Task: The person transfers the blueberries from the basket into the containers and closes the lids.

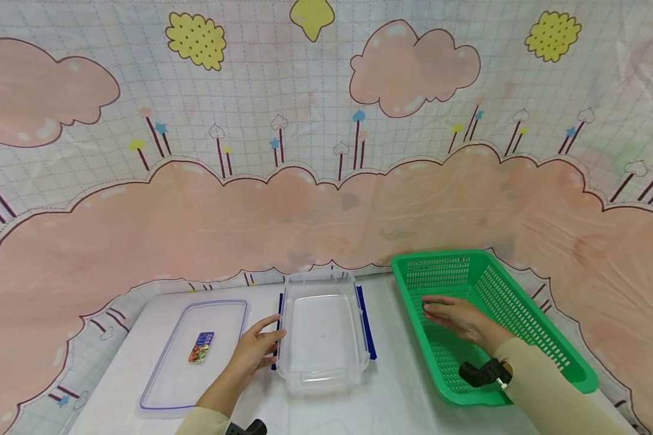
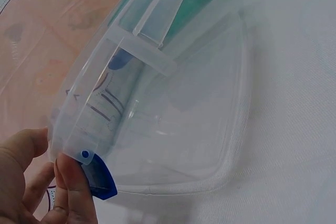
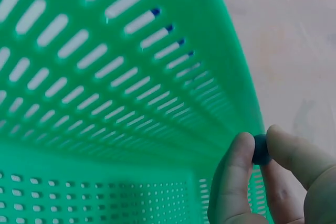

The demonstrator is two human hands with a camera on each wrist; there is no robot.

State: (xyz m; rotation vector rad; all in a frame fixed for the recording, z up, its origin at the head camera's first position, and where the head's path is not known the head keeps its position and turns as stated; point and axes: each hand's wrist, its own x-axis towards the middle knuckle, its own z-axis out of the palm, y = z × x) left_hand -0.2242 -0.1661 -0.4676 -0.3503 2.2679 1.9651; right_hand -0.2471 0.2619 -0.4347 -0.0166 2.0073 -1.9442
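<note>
Both hands are at work. With the right hand [image 1: 459, 317] I pinch a small dark round piece [image 3: 261, 151] between the thumb and the fingertips; its exact kind I cannot tell. This piece is over the green basket [image 1: 435, 256], nearer to the basket's left side, but how high it is above the bottom, I cannot judge.

The left hand [image 1: 250, 349] is at the left side of the clear box [image 1: 322, 332], its fingers slightly spread. They touch the edge beside a blue latch [image 2: 100, 179]; if they pinch the edge or only rest on it, I cannot tell.

The box stands open in the middle of the table [image 1: 394, 374], with another blue latch [image 1: 366, 323] on its right side. To the left of it lies a clear lid [image 1: 225, 320] with blue border, bearing a colourful label [image 1: 201, 347]. Behind everything hangs a cloth [image 1: 305, 223] with pink clouds.
</note>
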